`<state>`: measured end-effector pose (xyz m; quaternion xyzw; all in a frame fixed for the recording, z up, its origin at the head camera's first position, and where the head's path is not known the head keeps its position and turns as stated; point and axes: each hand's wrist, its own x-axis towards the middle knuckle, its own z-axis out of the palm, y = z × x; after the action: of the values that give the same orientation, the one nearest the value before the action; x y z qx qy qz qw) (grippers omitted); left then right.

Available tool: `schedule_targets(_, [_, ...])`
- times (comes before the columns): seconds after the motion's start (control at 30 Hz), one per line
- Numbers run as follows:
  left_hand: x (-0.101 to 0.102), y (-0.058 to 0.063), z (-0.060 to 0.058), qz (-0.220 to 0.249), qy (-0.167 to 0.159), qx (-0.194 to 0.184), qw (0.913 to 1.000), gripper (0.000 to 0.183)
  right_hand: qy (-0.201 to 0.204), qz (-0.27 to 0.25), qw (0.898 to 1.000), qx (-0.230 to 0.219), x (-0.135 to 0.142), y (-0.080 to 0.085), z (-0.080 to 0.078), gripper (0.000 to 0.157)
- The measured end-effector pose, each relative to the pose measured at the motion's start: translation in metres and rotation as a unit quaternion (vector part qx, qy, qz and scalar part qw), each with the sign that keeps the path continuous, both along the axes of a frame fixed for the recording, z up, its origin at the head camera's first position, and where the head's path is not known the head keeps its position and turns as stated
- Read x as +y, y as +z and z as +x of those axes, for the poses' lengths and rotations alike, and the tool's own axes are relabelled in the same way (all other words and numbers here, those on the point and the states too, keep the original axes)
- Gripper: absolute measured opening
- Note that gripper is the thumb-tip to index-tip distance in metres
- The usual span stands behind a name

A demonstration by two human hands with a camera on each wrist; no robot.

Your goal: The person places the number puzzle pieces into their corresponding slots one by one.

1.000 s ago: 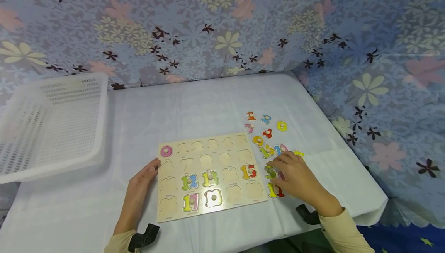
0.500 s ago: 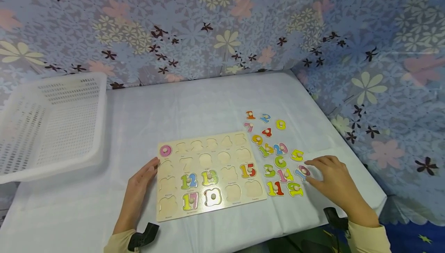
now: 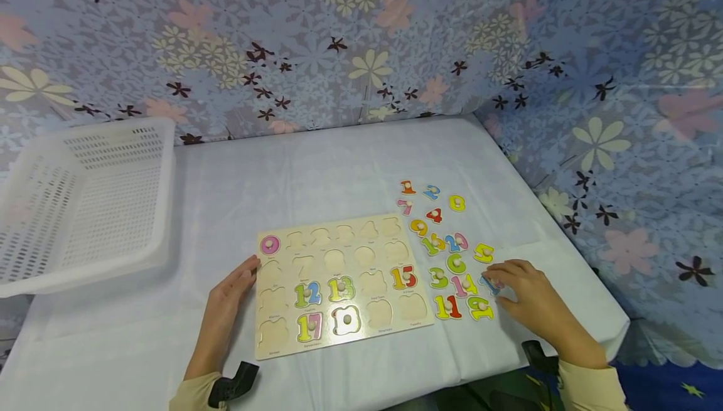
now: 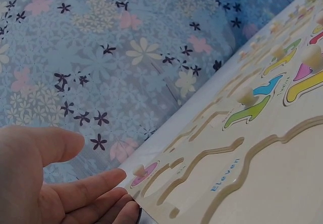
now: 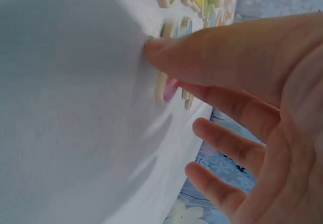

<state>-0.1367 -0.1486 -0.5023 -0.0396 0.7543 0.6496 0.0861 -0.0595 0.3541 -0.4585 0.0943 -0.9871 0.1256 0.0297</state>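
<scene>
My left hand (image 3: 226, 301) rests at the left edge of a wooden number puzzle board (image 3: 294, 349), fingers extended and touching its corner, thumb raised in the left wrist view. Near those fingertips sits the round pink zero piece (image 4: 145, 176) in its slot. On the white cloth right of the board, my right hand (image 3: 528, 295) has thumb and index finger about a blue-and-purple number 10 piece (image 3: 491, 285). The right wrist view shows its pink part (image 5: 170, 89) between them; the thumb hides the rest. The other right fingers are spread apart.
Loose number pieces crowd the cloth beside the board, including a yellow 5 (image 3: 483, 253), a pink-and-yellow 14 (image 3: 463, 285) and a red 4 (image 3: 434, 216). Several pieces, such as the 15 (image 3: 403, 277), sit in the board. A white basket (image 3: 160, 210) stands at left.
My right hand moved right from over the 14 piece, uncovering several pieces, then came back left onto the 10 piece. The left hand stayed at the board's edge.
</scene>
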Motion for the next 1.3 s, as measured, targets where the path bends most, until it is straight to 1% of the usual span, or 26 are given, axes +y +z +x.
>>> schedule_targets(0.1, [-0.001, 0.000, 0.000, 0.002, 0.002, 0.001, 1.0000, 0.056, 0.002, 0.000, 1.000, 0.010, 0.000, -0.001, -0.002, 0.044])
schedule_targets(0.23, [-0.002, 0.001, 0.000, 0.004, 0.001, 0.003, 1.0000, 0.056, 0.002, -0.005, 1.000, 0.011, -0.001, 0.000, -0.004, 0.039])
schedule_targets(0.43, [-0.003, 0.002, 0.000, 0.001, 0.003, 0.002, 1.0000, 0.057, 0.009, -0.005, 1.000, 0.018, -0.003, 0.000, -0.007, 0.037])
schedule_targets(0.6, [-0.004, 0.005, 0.001, 0.011, 0.000, 0.002, 0.9999, 0.055, 0.019, 0.000, 0.999, 0.048, -0.004, 0.003, -0.010, 0.036])
schedule_targets(0.7, [-0.003, 0.005, 0.001, 0.011, -0.002, 0.001, 0.9999, 0.055, 0.027, -0.004, 0.997, 0.066, -0.008, 0.007, -0.016, 0.035])
schedule_targets(0.8, [-0.003, 0.005, 0.001, 0.004, 0.000, 0.001, 1.0000, 0.055, 0.039, -0.011, 0.997, 0.071, -0.016, 0.010, -0.026, 0.035])
schedule_targets(0.9, [-0.004, 0.003, 0.000, 0.001, 0.002, 0.001, 1.0000, 0.057, 0.062, -0.013, 0.995, 0.074, -0.030, 0.010, -0.041, 0.033])
schedule_targets(1.0, [-0.004, 0.002, -0.001, 0.001, 0.004, 0.000, 1.0000, 0.058, 0.100, -0.013, 0.992, 0.078, -0.048, 0.010, -0.058, 0.028])
schedule_targets(1.13, [-0.003, 0.002, -0.001, 0.005, 0.004, -0.002, 1.0000, 0.058, 0.155, -0.022, 0.985, 0.076, -0.071, 0.009, -0.081, 0.022])
schedule_targets(1.23, [-0.002, 0.001, -0.001, 0.009, 0.003, -0.003, 1.0000, 0.058, 0.185, -0.024, 0.980, 0.071, -0.085, 0.005, -0.096, 0.023])
schedule_targets(1.3, [-0.002, 0.001, -0.002, 0.010, 0.003, -0.004, 0.9999, 0.058, 0.201, -0.016, 0.977, 0.068, -0.092, 0.003, -0.104, 0.024])
